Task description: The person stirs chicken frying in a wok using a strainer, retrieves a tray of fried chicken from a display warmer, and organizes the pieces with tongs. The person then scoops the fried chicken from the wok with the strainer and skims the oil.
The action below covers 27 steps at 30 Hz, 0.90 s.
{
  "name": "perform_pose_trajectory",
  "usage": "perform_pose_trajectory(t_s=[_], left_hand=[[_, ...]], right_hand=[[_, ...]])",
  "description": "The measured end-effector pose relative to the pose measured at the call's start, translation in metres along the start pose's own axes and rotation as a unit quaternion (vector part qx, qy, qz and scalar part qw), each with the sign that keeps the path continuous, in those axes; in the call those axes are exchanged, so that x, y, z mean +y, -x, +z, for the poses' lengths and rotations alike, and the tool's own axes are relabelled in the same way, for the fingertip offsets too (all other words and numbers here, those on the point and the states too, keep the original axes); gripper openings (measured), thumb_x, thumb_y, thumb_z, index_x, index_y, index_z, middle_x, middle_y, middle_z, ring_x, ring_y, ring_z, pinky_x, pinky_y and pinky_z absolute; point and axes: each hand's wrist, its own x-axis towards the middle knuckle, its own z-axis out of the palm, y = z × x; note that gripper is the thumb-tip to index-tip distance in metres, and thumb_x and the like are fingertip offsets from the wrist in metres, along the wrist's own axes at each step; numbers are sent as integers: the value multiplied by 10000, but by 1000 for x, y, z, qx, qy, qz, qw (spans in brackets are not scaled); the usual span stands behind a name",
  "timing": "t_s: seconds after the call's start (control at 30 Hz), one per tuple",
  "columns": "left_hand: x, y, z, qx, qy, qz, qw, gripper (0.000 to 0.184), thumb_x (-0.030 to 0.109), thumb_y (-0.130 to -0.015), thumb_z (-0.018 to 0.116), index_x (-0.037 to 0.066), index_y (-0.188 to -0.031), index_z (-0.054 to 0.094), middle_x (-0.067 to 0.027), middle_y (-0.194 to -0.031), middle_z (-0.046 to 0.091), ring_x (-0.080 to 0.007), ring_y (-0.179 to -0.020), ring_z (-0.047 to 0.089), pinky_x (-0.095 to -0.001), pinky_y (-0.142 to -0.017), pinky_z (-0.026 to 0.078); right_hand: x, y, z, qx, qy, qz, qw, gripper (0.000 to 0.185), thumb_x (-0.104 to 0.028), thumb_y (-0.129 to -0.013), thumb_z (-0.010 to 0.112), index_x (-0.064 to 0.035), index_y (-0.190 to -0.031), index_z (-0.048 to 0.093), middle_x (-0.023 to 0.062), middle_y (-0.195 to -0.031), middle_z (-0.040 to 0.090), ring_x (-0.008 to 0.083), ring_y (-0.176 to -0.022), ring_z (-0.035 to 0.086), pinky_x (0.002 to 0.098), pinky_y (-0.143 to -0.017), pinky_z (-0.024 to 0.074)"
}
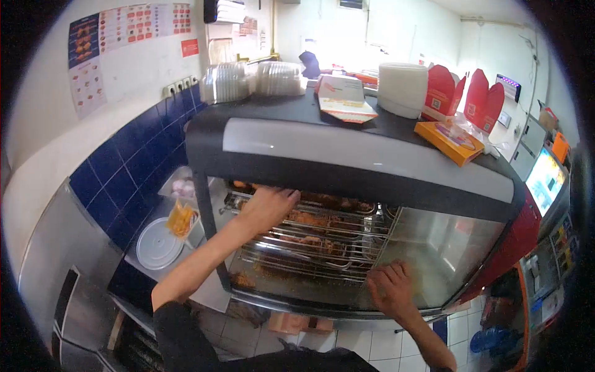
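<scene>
1. The left hand [266,209] reaches through the front of a food warming cabinet [347,146], just under its hood. Its fingers are bent and close together; their tips are partly hidden, so whether they pinch anything I cannot tell.
2. The wire racks [356,251] lie just below and to the right of the left hand, loaded with browned food pieces [310,218]; some pieces sit right beside its fingers.
3. The right hand [392,286] is at the lower front of the cabinet, near the racks' right end, palm loosely hollowed, fingers curled and slightly apart. Whether it touches the metal or the glass, I cannot tell.
4. Left of the left hand, outside the cabinet, a carton of fries [180,219] stands beside a round white lid [160,243]; a clear tub [181,186] is just behind.
5. Beyond the left hand, on the cabinet's top, are stacked clear plastic containers [227,84].
6. Beyond the right hand, also on top, are stacked white tubs [401,90], red cartons [440,94] and an orange-yellow box [450,141].
</scene>
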Motion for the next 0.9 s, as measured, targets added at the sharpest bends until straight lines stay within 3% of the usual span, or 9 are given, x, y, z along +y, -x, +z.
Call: perform_pose_trajectory(t_s=[0.03, 0.13, 0.2, 0.3, 0.53, 0.63, 0.7, 0.77, 0.9], left_hand=[[5, 5, -10, 24, 41, -8, 999, 173, 186, -789, 621, 109, -944, 612, -64, -862, 624, -250, -848, 617, -373, -699, 499], [23, 24, -35, 71, 105, -30, 991, 183, 158, -752, 651, 114, -926, 615, -35, -858, 603, -230, -870, 594, -364, -708, 494], [26, 32, -53, 84, 134, -53, 986, 198, 146, -734, 666, 116, -923, 616, -22, -860, 594, -221, -876, 582, -362, -712, 491], [34, 41, -72, 77, 147, -53, 985, 242, 133, -697, 683, 128, -935, 645, -3, -840, 599, -198, -836, 571, -343, -713, 469], [61, 66, -97, 116, 146, -42, 982, 310, 198, -702, 735, 170, -1004, 674, 39, -915, 627, -156, -839, 550, -330, -763, 384], [54, 75, -143, 138, 204, -178, 953, 252, 189, -751, 692, 147, -996, 646, -20, -941, 609, -176, -878, 539, -342, -795, 381], [42, 116, -114, 304, 230, -351, 855, 237, 254, -816, 664, 115, -1003, 623, -45, -905, 591, -185, -827, 540, -330, -759, 404], [25, 138, -94, 320, 313, -547, 707, 295, 329, -880, 592, 62, -1003, 598, -35, -881, 570, -176, -791, 535, -310, -725, 422], [-35, 186, -44, 94, 698, -575, 416, 385, 370, -920, 545, 53, -1139, 552, -46, -1025, 603, -144, -919, 581, -284, -689, 485]], right_hand=[[-3, -3, 1, 8, 3, 5, 1000, 190, -172, -841, 629, -32, -970, 616, 78, -982, 651, 283, -970, 593, 511, -939, 407], [-11, -15, 6, 98, -165, 177, 965, 207, -220, -913, 565, -20, -903, 614, 83, -838, 670, 220, -643, 599, 363, -642, 501], [-15, -28, 9, 151, -446, 356, 807, 316, -288, -953, 514, -7, -834, 593, 93, -701, 646, 168, -527, 578, 275, -464, 465], [-11, -44, 4, 126, -581, 376, 711, 370, -316, -968, 484, 11, -825, 583, 108, -700, 640, 129, -481, 551, 266, -416, 444], [-17, -38, -2, 218, -507, 485, 679, 259, -220, -895, 593, 15, -893, 484, 87, -617, 530, 155, -372, 501, 296, -313, 409], [-24, -32, -13, 211, -556, 482, 643, 289, -167, -854, 638, 21, -970, 452, 67, -643, 508, 144, -393, 511, 301, -298, 415], [-33, -30, -21, 190, -569, 498, 627, 303, -150, -846, 639, 25, -1003, 448, 66, -692, 527, 122, -425, 524, 293, -300, 422], [-39, -31, -22, 202, -575, 477, 633, 229, -159, -852, 628, 27, -918, 512, 74, -684, 554, 132, -394, 506, 293, -302, 411], [-50, -25, -20, 227, -563, 467, 643, 203, -169, -860, 615, 21, -803, 577, 91, -681, 604, 142, -368, 493, 287, -307, 404]])
